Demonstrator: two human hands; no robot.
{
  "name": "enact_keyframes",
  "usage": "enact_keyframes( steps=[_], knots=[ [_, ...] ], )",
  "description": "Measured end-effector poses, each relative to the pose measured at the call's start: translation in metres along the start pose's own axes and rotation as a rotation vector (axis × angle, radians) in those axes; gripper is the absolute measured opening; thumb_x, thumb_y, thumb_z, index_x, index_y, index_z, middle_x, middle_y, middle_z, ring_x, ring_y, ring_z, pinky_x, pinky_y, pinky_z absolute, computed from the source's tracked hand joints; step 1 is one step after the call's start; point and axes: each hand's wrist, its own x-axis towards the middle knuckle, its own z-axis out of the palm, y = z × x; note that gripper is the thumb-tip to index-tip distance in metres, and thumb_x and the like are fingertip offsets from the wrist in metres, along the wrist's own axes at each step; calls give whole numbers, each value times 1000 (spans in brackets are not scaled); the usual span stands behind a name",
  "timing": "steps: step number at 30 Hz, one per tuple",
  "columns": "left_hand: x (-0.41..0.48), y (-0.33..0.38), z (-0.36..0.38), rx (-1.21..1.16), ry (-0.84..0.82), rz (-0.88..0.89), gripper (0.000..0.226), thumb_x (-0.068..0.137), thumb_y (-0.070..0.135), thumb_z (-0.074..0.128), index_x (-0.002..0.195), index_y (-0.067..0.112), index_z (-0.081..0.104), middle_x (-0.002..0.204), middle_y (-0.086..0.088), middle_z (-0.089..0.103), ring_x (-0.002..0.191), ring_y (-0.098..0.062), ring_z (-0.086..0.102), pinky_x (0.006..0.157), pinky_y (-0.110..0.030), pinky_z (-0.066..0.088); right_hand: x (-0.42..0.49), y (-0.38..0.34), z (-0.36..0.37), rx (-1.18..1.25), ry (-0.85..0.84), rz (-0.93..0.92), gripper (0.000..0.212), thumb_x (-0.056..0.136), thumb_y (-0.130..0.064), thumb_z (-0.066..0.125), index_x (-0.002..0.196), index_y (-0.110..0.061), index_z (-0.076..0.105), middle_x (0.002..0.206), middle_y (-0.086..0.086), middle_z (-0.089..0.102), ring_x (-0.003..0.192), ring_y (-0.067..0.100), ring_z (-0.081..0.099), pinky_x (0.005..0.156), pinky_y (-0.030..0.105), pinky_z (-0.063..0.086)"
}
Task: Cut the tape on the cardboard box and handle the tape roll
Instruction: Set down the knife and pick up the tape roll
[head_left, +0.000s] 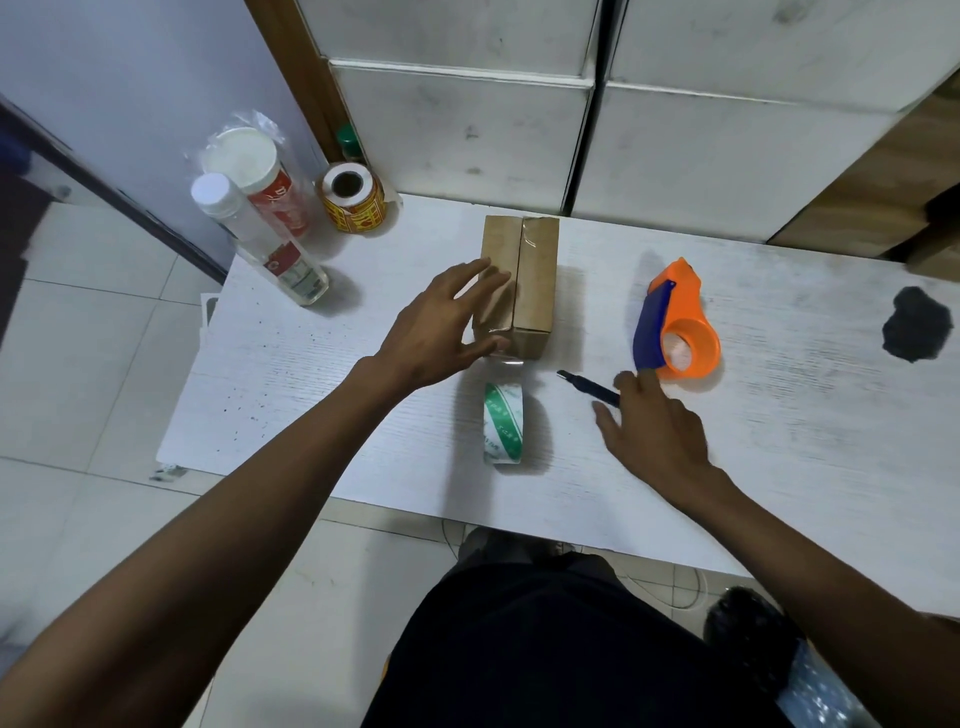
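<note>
— Where is the cardboard box (521, 283)?

— Toward the far edge of the white table (779, 415), about midway along it; clear tape runs along its top seam and down the near face; a strip of that tape leads from the box's near bottom edge to the tape roll (503, 428), which stands on its rim nearer the table's front edge, green-and-white printed.

— And the left hand (441, 325)?

— Reaching forward with the arm stretched out from the lower left; fingers spread and slack, gripping nothing; the fingertips lie over the box's left top flap and the thumb sits at the near left corner of the box; whether the palm presses down I cannot tell.

— The right hand (652, 423)?

— Palm down over the table, right of the tape roll; fingers loosely splayed, not closed on anything; the index finger points toward the orange and blue tape dispenser (678, 325), its tip at the dispenser's blue handle; a dark utility knife (589, 387) lies on the table with its handle end running under the fingers; actual contact with it I cannot tell.

— Anything else on the table?

— At the far left corner, a clear bottle (265, 241) with a white cap, a white-lidded jar (260, 176) with a red label, and a roll of yellow and red stickers (353, 200); near the right end, a dark smudge (917, 325).
</note>
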Motion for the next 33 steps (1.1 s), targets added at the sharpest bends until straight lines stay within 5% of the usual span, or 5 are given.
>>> enact_keyframes(
  steps=[4,7,13,18,33],
  knots=[
    [8,1,-1,59,-67,83,80,83,52,70,150,25,37,160,-7,31,147,-32,29,102,-49,46,3,-49,-9,623,-288,135,75,87,-70,41,81,0,67,79,16,72,74,30,67,73,41,53],
    [12,2,2,99,-89,134,79,84,48,71,150,22,39,159,-10,33,147,-33,28,100,-48,48,0,-68,0,810,-469,197,68,79,-72,51,78,-7,72,86,9,76,80,20,69,75,38,53],
    [14,-2,5,119,-89,146,79,83,42,75,150,22,40,158,-11,35,147,-34,29,99,-48,49,-9,-74,17,908,-470,153,80,71,-75,56,87,3,63,72,13,59,67,16,49,67,35,41],
    [14,-3,11,144,-67,146,78,82,47,73,149,25,41,157,-8,38,146,-33,31,94,-48,52,-11,-74,14,939,-444,117,51,90,-48,61,82,1,65,62,6,62,55,9,61,57,24,43],
    [14,-10,23,147,58,143,61,89,41,65,146,28,46,153,-4,44,142,-31,38,80,-46,58,-28,-74,22,966,-451,46,23,92,-38,64,80,-19,71,72,-3,69,53,-4,63,54,12,50]
  ],
)
